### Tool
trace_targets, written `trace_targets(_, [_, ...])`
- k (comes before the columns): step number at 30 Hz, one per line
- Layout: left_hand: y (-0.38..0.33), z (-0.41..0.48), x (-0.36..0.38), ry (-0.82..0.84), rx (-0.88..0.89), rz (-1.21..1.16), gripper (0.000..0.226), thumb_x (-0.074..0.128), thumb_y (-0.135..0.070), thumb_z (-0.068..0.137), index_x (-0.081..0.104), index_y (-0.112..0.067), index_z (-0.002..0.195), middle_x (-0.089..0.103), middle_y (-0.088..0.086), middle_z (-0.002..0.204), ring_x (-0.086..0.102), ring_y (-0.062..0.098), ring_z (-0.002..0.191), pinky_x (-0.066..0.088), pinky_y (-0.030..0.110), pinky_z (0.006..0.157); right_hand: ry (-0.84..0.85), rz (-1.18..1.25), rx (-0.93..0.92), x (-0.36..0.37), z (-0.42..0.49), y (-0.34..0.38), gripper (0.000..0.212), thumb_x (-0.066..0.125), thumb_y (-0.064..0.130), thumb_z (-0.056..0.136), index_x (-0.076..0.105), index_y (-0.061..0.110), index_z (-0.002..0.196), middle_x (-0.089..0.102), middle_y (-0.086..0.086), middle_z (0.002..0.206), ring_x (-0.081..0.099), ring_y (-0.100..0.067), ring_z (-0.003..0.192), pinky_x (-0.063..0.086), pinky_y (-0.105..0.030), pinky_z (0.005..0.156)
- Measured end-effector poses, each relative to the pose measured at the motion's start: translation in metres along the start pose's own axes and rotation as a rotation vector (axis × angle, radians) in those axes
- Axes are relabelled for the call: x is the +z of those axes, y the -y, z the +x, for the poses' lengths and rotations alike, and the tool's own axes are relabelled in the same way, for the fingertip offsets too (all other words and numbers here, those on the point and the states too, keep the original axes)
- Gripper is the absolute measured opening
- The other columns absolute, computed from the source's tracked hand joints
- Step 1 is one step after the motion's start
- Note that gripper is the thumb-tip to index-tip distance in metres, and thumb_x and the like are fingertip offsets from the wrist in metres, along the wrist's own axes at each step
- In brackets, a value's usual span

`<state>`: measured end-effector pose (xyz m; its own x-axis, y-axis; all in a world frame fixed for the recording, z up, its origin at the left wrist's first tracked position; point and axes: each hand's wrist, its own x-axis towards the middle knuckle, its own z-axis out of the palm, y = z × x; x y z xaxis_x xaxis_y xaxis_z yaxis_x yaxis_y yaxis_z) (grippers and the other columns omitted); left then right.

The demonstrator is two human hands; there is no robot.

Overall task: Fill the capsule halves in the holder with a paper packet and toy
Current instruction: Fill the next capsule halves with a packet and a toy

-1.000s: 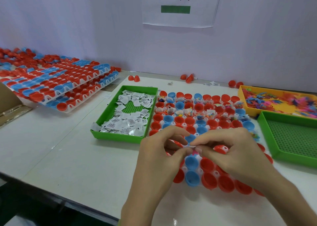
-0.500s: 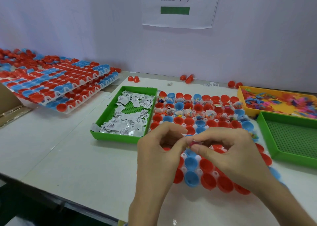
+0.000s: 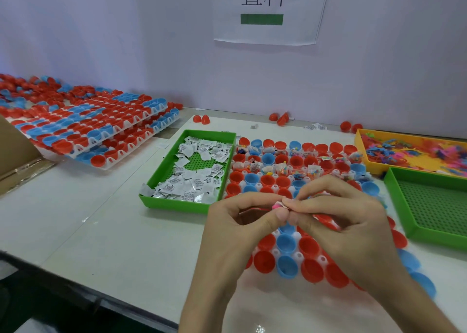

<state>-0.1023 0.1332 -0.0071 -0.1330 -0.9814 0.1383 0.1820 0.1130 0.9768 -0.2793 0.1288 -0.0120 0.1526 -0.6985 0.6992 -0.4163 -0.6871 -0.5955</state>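
Observation:
A white holder (image 3: 298, 256) with several red and blue capsule halves lies on the table in front of me. The far rows hold packets and toys; the near rows look hollow. Above the holder's middle, my left hand (image 3: 242, 229) and my right hand (image 3: 338, 219) meet fingertip to fingertip and pinch a small pink toy (image 3: 277, 204) between them. A green tray (image 3: 161, 178) of white paper packets (image 3: 194, 181) sits left of the holder. A yellow tray (image 3: 364, 153) of colourful toys stands at the far right.
A second green tray (image 3: 406, 219), with a bare mesh floor, sits right of the holder. Stacked holders of capsule halves (image 3: 96, 130) lie at the far left. Loose red halves (image 3: 202, 118) lie by the wall. The table's front edge runs near my forearms.
Both hands have risen slightly above the holder while staying joined at the fingertips. The small pink toy now shows between them.

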Motion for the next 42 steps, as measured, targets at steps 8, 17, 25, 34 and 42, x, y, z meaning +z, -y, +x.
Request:
trace_targets(8, [-0.005,0.002,-0.011,0.031,0.010,0.123,0.014,0.081,-0.024,0.070,0.082,-0.021,0.084,0.077,0.004,0.077,0.073,0.012,0.071,0.055,0.018,0.066,0.050,0.049,0.016,0.002,0.000,0.004,0.024,0.083,0.018,0.079,0.075,0.024,0.100,0.071,0.013,0.089,0.072,-0.012,0.077,0.058,-0.024,0.066])
trace_targets(17, [-0.023,0.081,-0.063,-0.120,0.137,0.848,0.009,0.084,-0.023,0.077,0.080,-0.024,0.085,0.074,-0.015,0.073,0.069,-0.002,0.069,0.054,0.011,0.067,-0.127,0.060,0.104,-0.011,0.001,0.002,0.017,0.066,0.019,0.085,0.072,0.032,0.094,0.071,0.014,0.081,0.068,-0.013,0.066,0.057,-0.030,0.063])
trace_targets(25, [-0.017,0.094,-0.066,0.093,0.099,1.047,0.011,0.081,-0.012,0.081,0.081,-0.019,0.090,0.077,-0.010,0.084,0.071,0.001,0.075,0.058,0.021,0.081,-0.085,0.023,0.123,-0.006,0.003,-0.001,0.019,0.068,0.013,0.086,0.073,0.029,0.093,0.070,0.012,0.079,0.066,-0.013,0.068,0.055,-0.027,0.061])
trace_targets(34, [-0.010,0.106,-0.058,0.211,0.078,1.265,0.013,0.079,-0.009,0.083,0.081,-0.020,0.089,0.076,-0.008,0.088,0.060,-0.004,0.073,0.054,0.024,0.084,-0.085,0.028,0.134,-0.009,0.003,0.000,0.015,0.067,0.018,0.088,0.072,0.031,0.093,0.070,0.018,0.079,0.066,-0.011,0.068,0.053,-0.019,0.063])
trace_targets(42, [-0.006,0.111,-0.057,0.235,0.068,1.262,0.011,0.082,-0.007,0.079,0.077,-0.017,0.082,0.063,-0.020,0.075,0.062,-0.003,0.072,0.058,0.028,0.083,-0.075,0.005,0.145,-0.010,0.001,-0.004,0.031,0.070,-0.003,0.085,0.074,0.027,0.093,0.071,0.012,0.078,0.069,-0.015,0.071,0.057,-0.027,0.064])
